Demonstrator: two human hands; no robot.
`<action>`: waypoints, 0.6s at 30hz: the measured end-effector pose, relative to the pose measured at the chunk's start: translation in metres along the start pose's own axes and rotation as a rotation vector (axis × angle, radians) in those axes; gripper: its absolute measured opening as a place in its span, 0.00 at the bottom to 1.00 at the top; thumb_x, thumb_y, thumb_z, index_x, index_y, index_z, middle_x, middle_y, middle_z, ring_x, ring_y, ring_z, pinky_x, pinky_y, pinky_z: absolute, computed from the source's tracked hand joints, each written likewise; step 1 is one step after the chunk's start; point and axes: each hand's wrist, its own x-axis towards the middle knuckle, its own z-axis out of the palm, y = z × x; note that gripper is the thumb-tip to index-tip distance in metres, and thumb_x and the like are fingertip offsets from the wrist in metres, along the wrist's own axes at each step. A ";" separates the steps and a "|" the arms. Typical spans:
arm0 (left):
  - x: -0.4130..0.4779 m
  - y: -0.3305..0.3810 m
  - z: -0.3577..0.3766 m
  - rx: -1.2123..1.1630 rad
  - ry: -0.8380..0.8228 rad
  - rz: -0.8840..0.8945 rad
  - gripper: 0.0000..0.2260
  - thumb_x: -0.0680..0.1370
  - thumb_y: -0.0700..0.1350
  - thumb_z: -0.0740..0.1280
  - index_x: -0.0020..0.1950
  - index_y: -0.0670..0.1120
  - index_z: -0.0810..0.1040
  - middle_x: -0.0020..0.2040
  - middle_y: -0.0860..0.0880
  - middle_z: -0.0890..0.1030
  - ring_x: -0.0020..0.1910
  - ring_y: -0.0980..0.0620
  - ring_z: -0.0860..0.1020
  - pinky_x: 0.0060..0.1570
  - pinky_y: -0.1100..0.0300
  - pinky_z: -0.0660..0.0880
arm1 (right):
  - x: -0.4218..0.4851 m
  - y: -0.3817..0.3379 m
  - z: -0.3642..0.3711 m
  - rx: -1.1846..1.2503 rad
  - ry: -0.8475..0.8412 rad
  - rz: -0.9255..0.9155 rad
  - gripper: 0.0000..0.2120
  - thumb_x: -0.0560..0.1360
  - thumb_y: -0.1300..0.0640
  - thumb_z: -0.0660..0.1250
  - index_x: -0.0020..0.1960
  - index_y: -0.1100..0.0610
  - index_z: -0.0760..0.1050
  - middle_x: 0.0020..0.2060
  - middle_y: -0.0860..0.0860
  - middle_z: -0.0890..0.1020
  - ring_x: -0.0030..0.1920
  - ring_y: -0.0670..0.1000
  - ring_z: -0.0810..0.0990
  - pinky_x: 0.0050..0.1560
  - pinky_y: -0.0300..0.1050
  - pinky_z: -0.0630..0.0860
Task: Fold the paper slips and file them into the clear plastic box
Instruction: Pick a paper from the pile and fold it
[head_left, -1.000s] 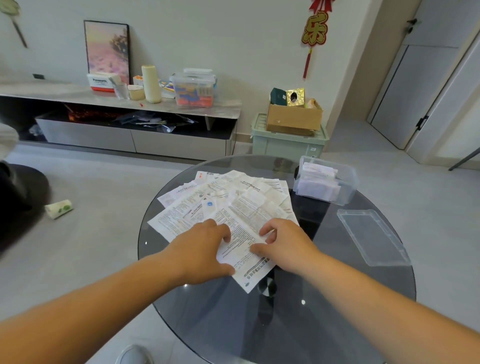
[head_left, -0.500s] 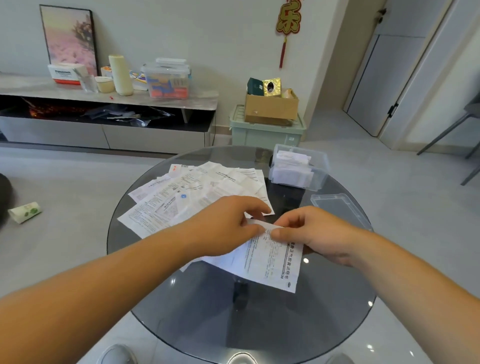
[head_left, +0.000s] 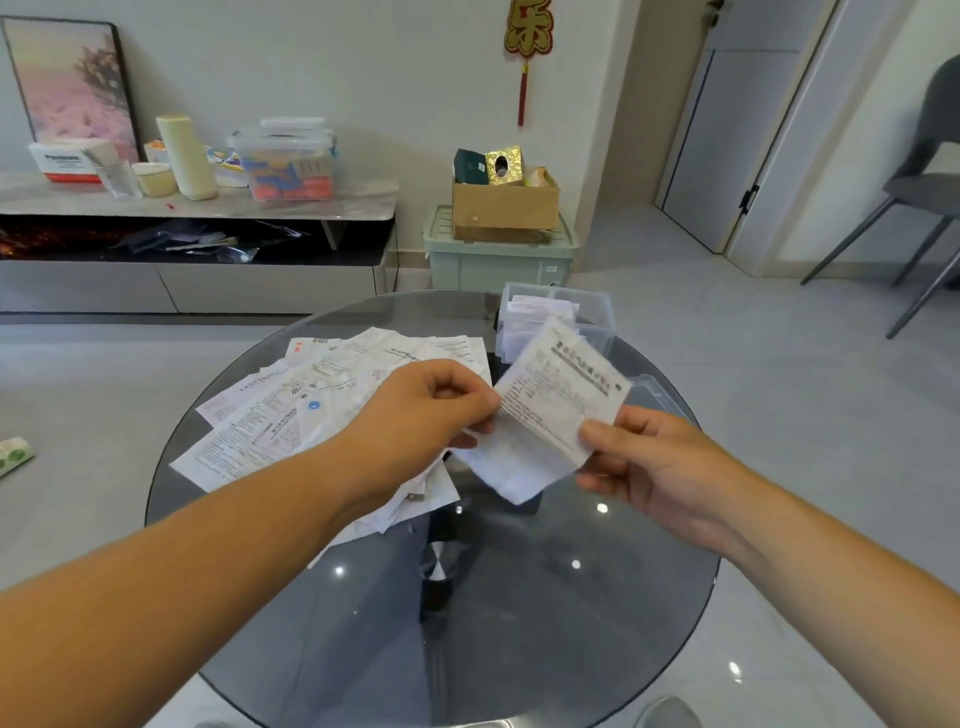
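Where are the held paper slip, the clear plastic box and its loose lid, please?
held paper slip (head_left: 550, 410), head view, printed middle.
clear plastic box (head_left: 597, 325), head view, right wall.
lid (head_left: 658, 395), head view, bare part beyond the slip.

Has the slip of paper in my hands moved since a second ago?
Yes. The slip lay flat on the pile; now the left hand and right hand pinch it lifted off, rightward toward the clear box.
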 end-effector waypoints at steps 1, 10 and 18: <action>-0.002 0.001 0.000 -0.050 -0.012 0.008 0.04 0.79 0.40 0.70 0.49 0.39 0.80 0.46 0.45 0.86 0.48 0.48 0.85 0.50 0.57 0.82 | 0.001 -0.002 0.001 0.028 0.005 -0.042 0.19 0.68 0.57 0.71 0.58 0.61 0.80 0.51 0.56 0.86 0.44 0.51 0.85 0.43 0.42 0.82; -0.018 -0.033 -0.005 0.517 -0.133 -0.009 0.09 0.75 0.54 0.74 0.41 0.50 0.83 0.37 0.62 0.83 0.36 0.62 0.81 0.36 0.68 0.75 | 0.006 0.017 0.014 -0.640 0.081 -0.131 0.02 0.76 0.57 0.73 0.46 0.55 0.82 0.38 0.47 0.87 0.38 0.44 0.85 0.38 0.32 0.76; -0.027 -0.051 0.009 0.912 -0.063 0.026 0.18 0.72 0.60 0.74 0.42 0.56 0.66 0.41 0.57 0.75 0.37 0.60 0.74 0.32 0.68 0.65 | 0.005 0.038 0.023 -1.076 0.159 -0.090 0.28 0.70 0.46 0.78 0.62 0.41 0.66 0.36 0.43 0.80 0.37 0.43 0.81 0.36 0.40 0.75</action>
